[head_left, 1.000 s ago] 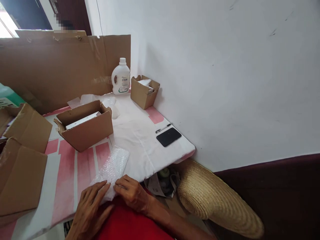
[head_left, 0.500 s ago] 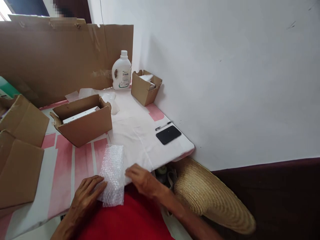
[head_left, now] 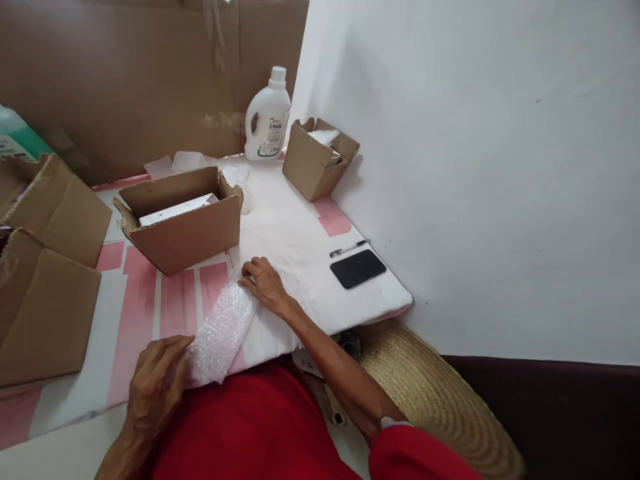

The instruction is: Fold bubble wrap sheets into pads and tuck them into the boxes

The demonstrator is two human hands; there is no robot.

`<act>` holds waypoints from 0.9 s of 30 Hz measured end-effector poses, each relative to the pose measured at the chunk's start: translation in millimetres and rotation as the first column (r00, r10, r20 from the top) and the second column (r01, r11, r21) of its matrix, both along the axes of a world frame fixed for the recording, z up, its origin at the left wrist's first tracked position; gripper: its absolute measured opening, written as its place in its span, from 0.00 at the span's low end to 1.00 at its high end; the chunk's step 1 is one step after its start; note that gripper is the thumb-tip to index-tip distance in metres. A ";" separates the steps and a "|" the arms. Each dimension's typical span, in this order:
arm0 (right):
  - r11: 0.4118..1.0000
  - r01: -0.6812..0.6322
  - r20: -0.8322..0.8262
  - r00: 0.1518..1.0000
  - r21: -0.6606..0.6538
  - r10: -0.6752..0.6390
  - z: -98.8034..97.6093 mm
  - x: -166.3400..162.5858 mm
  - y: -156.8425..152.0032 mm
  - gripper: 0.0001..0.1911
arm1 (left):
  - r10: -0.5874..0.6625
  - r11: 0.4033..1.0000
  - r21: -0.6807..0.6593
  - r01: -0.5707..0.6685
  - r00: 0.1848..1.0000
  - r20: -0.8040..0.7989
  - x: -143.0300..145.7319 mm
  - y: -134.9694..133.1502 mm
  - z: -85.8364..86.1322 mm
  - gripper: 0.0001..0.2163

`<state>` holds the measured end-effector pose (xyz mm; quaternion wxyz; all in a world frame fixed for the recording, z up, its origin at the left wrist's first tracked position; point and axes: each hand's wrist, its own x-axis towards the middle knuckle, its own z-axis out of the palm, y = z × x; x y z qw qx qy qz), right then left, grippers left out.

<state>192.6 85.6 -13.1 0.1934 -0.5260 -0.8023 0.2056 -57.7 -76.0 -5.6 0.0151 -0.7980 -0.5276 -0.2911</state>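
A strip of clear bubble wrap point(head_left: 220, 331) lies on the table's near edge, folded into a long bundle. My left hand point(head_left: 156, 381) presses its near end with curled fingers. My right hand point(head_left: 264, 283) is at the far end, fingers bent and pinching the wrap's top edge. Anything inside the wrap is hidden. An open cardboard box point(head_left: 186, 220) with a flat white item inside stands just beyond the wrap.
A smaller open box point(head_left: 315, 159) and a white detergent bottle point(head_left: 268, 117) stand at the back by the wall. A black phone point(head_left: 358, 269) and a pen point(head_left: 349, 249) lie at the right. Flattened cardboard point(head_left: 47, 280) is at the left; a straw hat point(head_left: 430, 393) hangs below the table.
My right hand has moved from the wrap's near side up to its far end. The wrap now lies slanted and narrower. The view has shifted down and left.
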 end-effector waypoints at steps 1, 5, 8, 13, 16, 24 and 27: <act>1.000 0.004 -0.052 0.999 0.010 -0.003 -3.1 2.0 -1.4 0.03 | 0.018 1.000 -0.019 -0.019 0.999 -0.028 6.0 -2.6 -2.1 0.13; 0.999 0.023 -0.132 0.991 0.046 -0.017 -11.2 3.1 -3.9 0.04 | 0.101 0.994 -0.013 -0.104 0.982 -0.160 19.7 -3.4 -13.4 0.13; 0.996 0.031 -0.143 0.990 0.081 -0.019 -14.7 1.1 -4.1 0.07 | 0.114 0.993 0.028 -0.111 0.983 -0.143 20.1 -1.2 -16.4 0.12; 0.990 0.027 -0.136 0.991 0.140 -0.008 -23.1 -0.2 -4.4 0.08 | 0.026 0.994 0.111 -0.009 0.989 -0.147 29.2 -2.2 -7.4 0.14; 0.985 0.032 -0.135 0.991 0.170 -0.008 -27.5 0.4 -4.6 0.08 | -0.191 0.977 0.068 0.203 0.969 -0.155 35.9 -2.0 -4.9 0.17; 0.967 0.111 -0.187 0.980 0.230 -0.068 -33.3 4.8 -9.3 0.12 | -0.235 0.968 0.027 0.249 0.940 -0.249 23.7 -3.1 -23.0 0.19; 0.960 0.146 -0.191 0.976 0.237 -0.102 -36.3 10.0 -6.4 0.12 | -0.237 0.967 0.029 0.251 0.941 -0.242 21.3 -4.1 -25.9 0.19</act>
